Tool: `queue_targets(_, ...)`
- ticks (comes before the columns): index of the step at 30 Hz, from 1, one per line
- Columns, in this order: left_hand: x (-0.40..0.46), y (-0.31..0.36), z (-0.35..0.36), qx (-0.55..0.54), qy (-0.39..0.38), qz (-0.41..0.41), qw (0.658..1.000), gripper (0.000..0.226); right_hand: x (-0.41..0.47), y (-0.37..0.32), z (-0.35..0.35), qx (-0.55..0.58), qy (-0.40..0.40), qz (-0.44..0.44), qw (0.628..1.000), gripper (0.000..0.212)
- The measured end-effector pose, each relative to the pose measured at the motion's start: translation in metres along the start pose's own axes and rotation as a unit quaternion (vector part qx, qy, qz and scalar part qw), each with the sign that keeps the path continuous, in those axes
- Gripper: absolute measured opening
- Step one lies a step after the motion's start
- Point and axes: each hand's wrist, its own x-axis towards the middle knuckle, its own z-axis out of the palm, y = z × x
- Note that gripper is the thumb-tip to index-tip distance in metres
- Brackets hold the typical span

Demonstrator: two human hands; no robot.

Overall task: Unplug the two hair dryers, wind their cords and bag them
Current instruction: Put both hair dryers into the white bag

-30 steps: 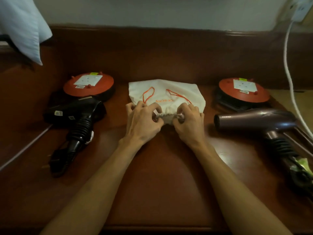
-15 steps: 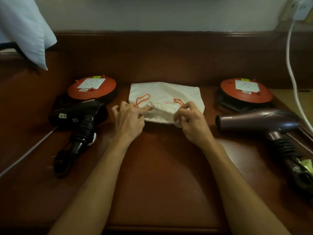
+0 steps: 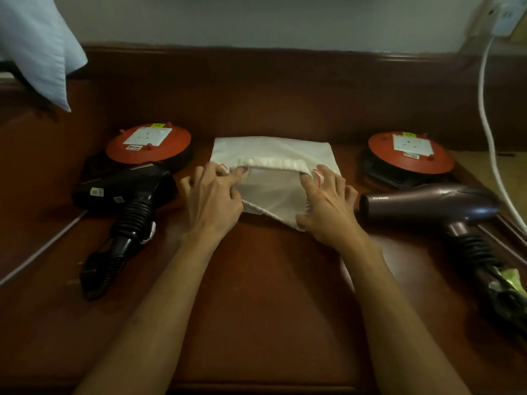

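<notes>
A white drawstring bag (image 3: 271,151) lies flat at the middle back of the wooden table (image 3: 256,295), its mouth facing me and pulled wide. My left hand (image 3: 214,201) grips the mouth's left side and my right hand (image 3: 325,206) grips its right side, holding it spread. A black hair dryer (image 3: 125,192) lies left of the bag with its cord bundled at the handle. A dark purple hair dryer (image 3: 433,203) lies to the right, its cord wound near the table's right edge.
Two red extension reels with white sockets sit at the back, one on the left (image 3: 148,143) and one on the right (image 3: 410,152). A white cable (image 3: 490,132) hangs from a wall plug (image 3: 504,15) at the top right. Pale cloth (image 3: 37,44) hangs at the upper left.
My hands moved apart from the bunched centre of the bag's mouth and pulled it wide, so the bag's inside now shows between them.
</notes>
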Motion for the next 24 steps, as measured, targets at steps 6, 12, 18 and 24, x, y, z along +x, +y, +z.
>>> queue_targets(6,-0.002,-0.014,-0.011,-0.029,-0.018,-0.066,0.997,0.049,0.000,0.010,-0.010,0.024,0.154,0.057,0.986,0.041)
queue_targets(12,-0.030,-0.042,-0.035,-0.243,-0.003,0.037,0.969,0.025,-0.004,0.031,-0.008,0.102,0.182,0.075,0.975,0.028)
queue_targets(18,-0.047,-0.056,-0.043,-0.173,-0.009,0.006,0.985,0.039,-0.011,0.036,-0.010,0.051,0.135,0.072,0.987,0.034)
queue_targets(24,-0.048,-0.056,-0.043,-0.280,-0.087,-0.077,0.953,0.056,-0.024,0.041,-0.010,0.040,0.154,0.097,0.982,0.026)
